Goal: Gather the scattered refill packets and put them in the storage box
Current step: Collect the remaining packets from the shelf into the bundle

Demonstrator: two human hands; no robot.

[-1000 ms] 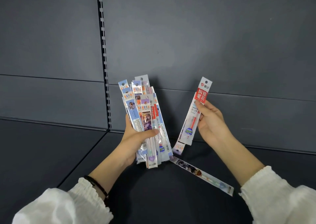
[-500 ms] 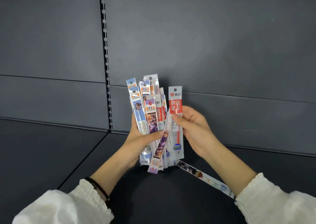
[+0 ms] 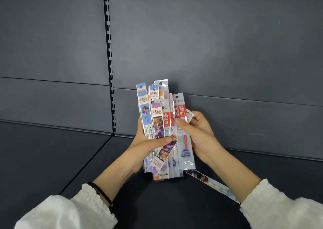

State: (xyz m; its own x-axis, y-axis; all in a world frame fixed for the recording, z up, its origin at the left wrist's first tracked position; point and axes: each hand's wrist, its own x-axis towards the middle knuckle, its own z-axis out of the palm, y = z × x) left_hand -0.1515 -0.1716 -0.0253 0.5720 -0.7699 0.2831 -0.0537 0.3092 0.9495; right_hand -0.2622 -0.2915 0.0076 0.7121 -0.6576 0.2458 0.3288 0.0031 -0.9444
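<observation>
My left hand grips an upright bundle of refill packets, long narrow sleeves with blue, purple and red headers. One purple packet slants across the bundle's front under my left thumb. My right hand pinches a red-and-white packet and holds it flat against the right side of the bundle. One more packet lies flat on the dark shelf just below and right of the bundle, partly hidden by my right forearm. No storage box is in view.
A dark grey shelf board spreads out below the hands, with a seam running diagonally at the left. The grey back panel rises close behind, with a slotted upright left of the bundle.
My right hand carried the red-and-white packet leftward from apart and tilted to upright against the bundle. A purple packet has slipped to a slant in front.
</observation>
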